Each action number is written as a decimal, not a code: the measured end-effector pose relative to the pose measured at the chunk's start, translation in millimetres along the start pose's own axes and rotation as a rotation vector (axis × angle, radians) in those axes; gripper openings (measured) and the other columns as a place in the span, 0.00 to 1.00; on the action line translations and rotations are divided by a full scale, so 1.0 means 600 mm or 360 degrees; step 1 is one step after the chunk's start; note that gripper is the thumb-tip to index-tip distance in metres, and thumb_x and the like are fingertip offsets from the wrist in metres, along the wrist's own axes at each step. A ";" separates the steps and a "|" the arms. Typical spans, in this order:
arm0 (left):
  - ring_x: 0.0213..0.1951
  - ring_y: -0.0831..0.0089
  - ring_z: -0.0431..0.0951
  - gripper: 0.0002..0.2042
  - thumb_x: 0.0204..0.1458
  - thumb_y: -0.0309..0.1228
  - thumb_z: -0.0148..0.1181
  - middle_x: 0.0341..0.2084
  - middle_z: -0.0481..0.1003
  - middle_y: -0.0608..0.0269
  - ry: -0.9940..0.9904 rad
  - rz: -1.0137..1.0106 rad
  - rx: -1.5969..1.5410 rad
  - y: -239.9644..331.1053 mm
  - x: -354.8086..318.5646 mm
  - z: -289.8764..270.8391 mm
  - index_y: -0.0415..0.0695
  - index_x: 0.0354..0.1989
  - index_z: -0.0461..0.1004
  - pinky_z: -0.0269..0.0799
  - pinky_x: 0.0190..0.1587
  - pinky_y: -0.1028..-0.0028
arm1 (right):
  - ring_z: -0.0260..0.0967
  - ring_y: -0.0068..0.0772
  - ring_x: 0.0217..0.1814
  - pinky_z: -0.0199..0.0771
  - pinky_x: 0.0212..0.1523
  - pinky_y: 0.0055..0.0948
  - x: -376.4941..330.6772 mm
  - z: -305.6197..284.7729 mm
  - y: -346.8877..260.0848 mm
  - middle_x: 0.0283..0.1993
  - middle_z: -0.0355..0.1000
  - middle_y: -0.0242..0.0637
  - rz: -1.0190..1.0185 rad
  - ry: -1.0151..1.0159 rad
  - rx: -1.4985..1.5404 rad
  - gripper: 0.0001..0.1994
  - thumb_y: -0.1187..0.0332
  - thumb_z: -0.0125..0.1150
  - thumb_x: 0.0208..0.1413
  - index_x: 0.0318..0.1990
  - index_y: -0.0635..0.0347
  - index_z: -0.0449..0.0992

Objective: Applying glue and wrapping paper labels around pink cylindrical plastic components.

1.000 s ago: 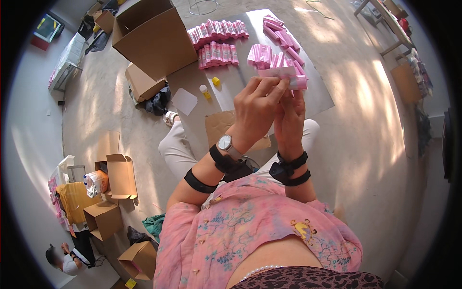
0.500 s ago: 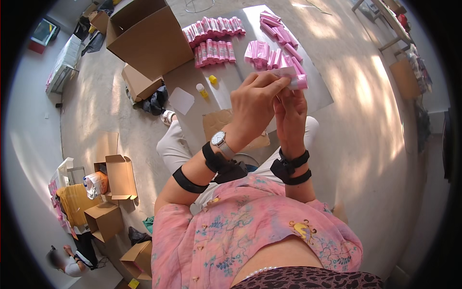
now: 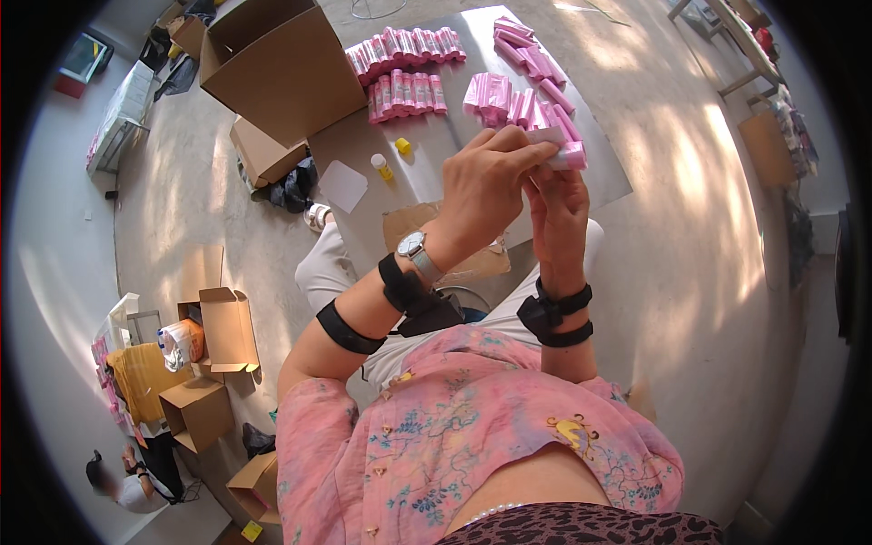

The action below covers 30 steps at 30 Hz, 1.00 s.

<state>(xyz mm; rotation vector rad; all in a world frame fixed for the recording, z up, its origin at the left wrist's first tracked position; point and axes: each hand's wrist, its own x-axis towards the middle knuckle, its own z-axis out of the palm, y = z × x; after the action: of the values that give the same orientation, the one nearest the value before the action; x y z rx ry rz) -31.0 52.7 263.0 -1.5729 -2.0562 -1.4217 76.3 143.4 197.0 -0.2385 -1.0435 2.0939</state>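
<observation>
Clearly both hands grip one small pink paper carton (image 3: pixel 565 156) above the grey worktop (image 3: pixel 436 159): left hand (image 3: pixel 486 186) closed over it, right hand (image 3: pixel 556 204) pinching below. It looks light, crushable; hold the edges.

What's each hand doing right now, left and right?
Left hand: closed on the small pink box, fingers on top.
Right hand: closed on the same box from below.
</observation>
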 end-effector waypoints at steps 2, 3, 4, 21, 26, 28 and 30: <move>0.36 0.66 0.80 0.17 0.48 0.22 0.63 0.33 0.79 0.73 0.0022 0.0012 0.0024 0.000 -0.001 0.003 0.56 0.44 0.85 0.76 0.34 0.67 | 0.75 0.29 0.60 0.74 0.66 0.35 -0.002 0.002 0.000 0.55 0.77 0.35 -0.0013 0.0034 0.0012 0.15 0.77 0.59 0.68 0.61 0.61 0.72; 0.36 0.66 0.80 0.16 0.48 0.22 0.63 0.33 0.79 0.72 0.0025 -0.0002 0.0014 0.003 -0.001 0.003 0.56 0.44 0.86 0.76 0.35 0.66 | 0.75 0.29 0.60 0.74 0.66 0.35 -0.002 0.001 0.000 0.55 0.77 0.35 -0.0012 0.0036 0.0012 0.15 0.77 0.59 0.68 0.61 0.61 0.72; 0.36 0.65 0.80 0.16 0.49 0.22 0.63 0.32 0.79 0.72 0.0027 -0.0017 0.0004 0.004 -0.001 0.004 0.57 0.44 0.86 0.76 0.35 0.66 | 0.75 0.29 0.60 0.74 0.66 0.35 -0.002 0.001 0.001 0.56 0.77 0.36 -0.0023 0.0037 0.0016 0.16 0.77 0.59 0.68 0.61 0.62 0.71; 0.38 0.63 0.81 0.14 0.50 0.27 0.66 0.32 0.80 0.69 -0.0100 -0.0332 -0.0236 -0.007 -0.003 0.031 0.59 0.43 0.88 0.76 0.38 0.66 | 0.75 0.27 0.61 0.74 0.64 0.31 -0.007 -0.005 0.007 0.60 0.76 0.36 0.0005 0.0165 -0.0072 0.18 0.76 0.58 0.69 0.65 0.62 0.70; 0.38 0.62 0.81 0.13 0.51 0.27 0.66 0.33 0.80 0.67 -0.0106 -0.0385 -0.0270 -0.004 -0.004 0.031 0.59 0.43 0.88 0.76 0.38 0.65 | 0.77 0.24 0.53 0.78 0.54 0.23 -0.004 0.012 0.003 0.52 0.77 0.33 -0.0049 0.0211 -0.0059 0.14 0.75 0.59 0.69 0.60 0.62 0.72; 0.39 0.63 0.81 0.13 0.51 0.26 0.66 0.34 0.80 0.68 -0.0079 -0.0412 -0.0201 -0.001 -0.006 0.035 0.58 0.43 0.88 0.76 0.38 0.65 | 0.77 0.24 0.53 0.78 0.54 0.24 -0.003 0.012 0.003 0.52 0.77 0.33 -0.0042 0.0212 -0.0050 0.15 0.75 0.59 0.69 0.60 0.62 0.72; 0.39 0.63 0.82 0.13 0.51 0.26 0.67 0.35 0.80 0.69 -0.0021 -0.0388 -0.0164 0.002 -0.006 0.040 0.58 0.43 0.88 0.76 0.38 0.65 | 0.76 0.24 0.53 0.78 0.54 0.24 -0.001 0.011 0.003 0.52 0.77 0.34 -0.0034 0.0214 -0.0041 0.15 0.75 0.59 0.69 0.61 0.62 0.72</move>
<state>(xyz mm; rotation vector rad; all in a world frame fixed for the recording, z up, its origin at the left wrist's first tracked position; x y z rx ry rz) -19.6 68.4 248.7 -1.4087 -2.2805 -1.6260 73.0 138.3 199.9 -0.3742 -0.9887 2.0165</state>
